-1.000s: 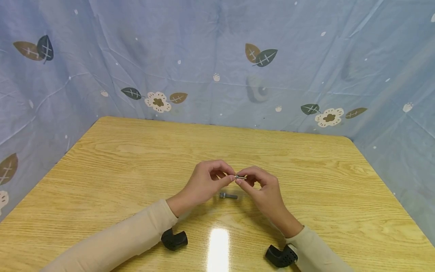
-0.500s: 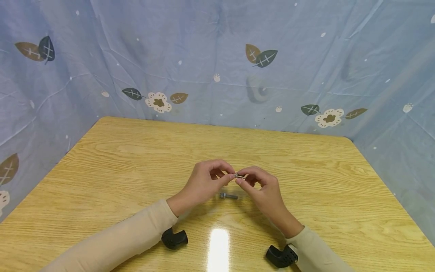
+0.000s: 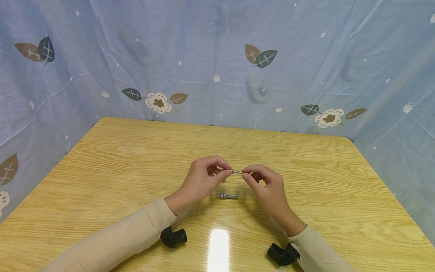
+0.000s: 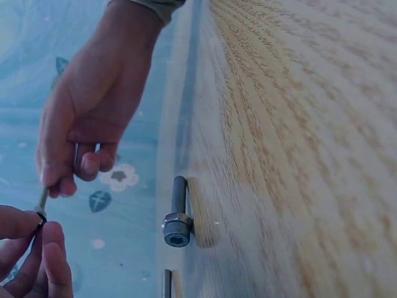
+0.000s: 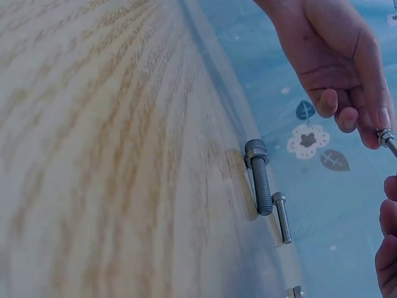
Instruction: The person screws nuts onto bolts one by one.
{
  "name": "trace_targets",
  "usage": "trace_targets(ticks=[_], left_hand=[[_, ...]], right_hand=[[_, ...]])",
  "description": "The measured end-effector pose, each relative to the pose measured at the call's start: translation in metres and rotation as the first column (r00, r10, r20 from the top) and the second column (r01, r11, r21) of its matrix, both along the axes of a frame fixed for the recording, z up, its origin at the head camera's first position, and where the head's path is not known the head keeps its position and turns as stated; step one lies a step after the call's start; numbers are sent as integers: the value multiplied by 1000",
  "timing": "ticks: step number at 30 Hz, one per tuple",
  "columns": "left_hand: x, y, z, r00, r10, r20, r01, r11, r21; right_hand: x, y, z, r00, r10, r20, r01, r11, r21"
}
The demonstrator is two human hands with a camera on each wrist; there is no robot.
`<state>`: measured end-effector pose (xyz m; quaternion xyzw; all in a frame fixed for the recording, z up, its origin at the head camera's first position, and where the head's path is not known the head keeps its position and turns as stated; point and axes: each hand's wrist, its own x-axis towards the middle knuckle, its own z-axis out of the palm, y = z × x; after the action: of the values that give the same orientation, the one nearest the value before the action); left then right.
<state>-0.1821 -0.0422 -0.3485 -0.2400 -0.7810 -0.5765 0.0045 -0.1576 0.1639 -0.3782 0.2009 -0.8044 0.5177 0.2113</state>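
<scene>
A thin metal bolt (image 3: 238, 172) lies level between my two hands above the table, with a small nut (image 5: 386, 137) on its shank. My left hand (image 3: 204, 176) pinches the bolt's left end between thumb and index finger, right beside the nut; these fingertips hide the head. The thumb and index finger of my right hand (image 3: 270, 185) pinch the shank's other end. Below the hands, a thicker grey bolt (image 3: 229, 197) rests on its side on the table, a nut close under its socket head (image 4: 177, 238).
Behind the thick bolt, a smaller bolt (image 5: 283, 218) lies on the table (image 3: 136, 151); my left hand mostly covers it in the head view. Black wrist mounts (image 3: 174, 238) hang under both sleeves. A blue patterned cloth (image 3: 204, 45) surrounds the table's far side.
Both hands have moved slightly away from me and a little apart. My right fingertips have shifted from near the nut to the shank's far end, exposing more of the thin bolt.
</scene>
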Motion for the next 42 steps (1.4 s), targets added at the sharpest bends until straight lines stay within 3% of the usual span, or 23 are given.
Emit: trace_targets(ticks=[13,19,21,25,28,34,42], left_hand=[[-1,0,-1,1000,3,8,-3,999,-40],[-2,-1,-3,997,-11,-70,2,992,-129],[-3,-2,-3,995,-27,-99,11,989,-150],[-4,-3,-4,991,-53,-120,32,985,-168],[-5,-3,-6,992,-65,-112,41,978,-206],[-7,-2,-10,993,-81,-87,51,951,-305],[-16,-3,-14,992,-98,-79,59,916,-396]], right_hand=[[0,0,-1,999,41,7,-41,999,2],[-1,-2,-1,1000,10,-25,-9,1000,24],[3,-5,6,1000,-2,-6,2,999,47],[2,-4,5,998,1,64,-6,997,80],[-2,0,-5,994,0,112,-13,993,117],[-3,0,-9,979,-21,200,-23,976,215],[-7,-4,-9,954,-21,300,-58,966,252]])
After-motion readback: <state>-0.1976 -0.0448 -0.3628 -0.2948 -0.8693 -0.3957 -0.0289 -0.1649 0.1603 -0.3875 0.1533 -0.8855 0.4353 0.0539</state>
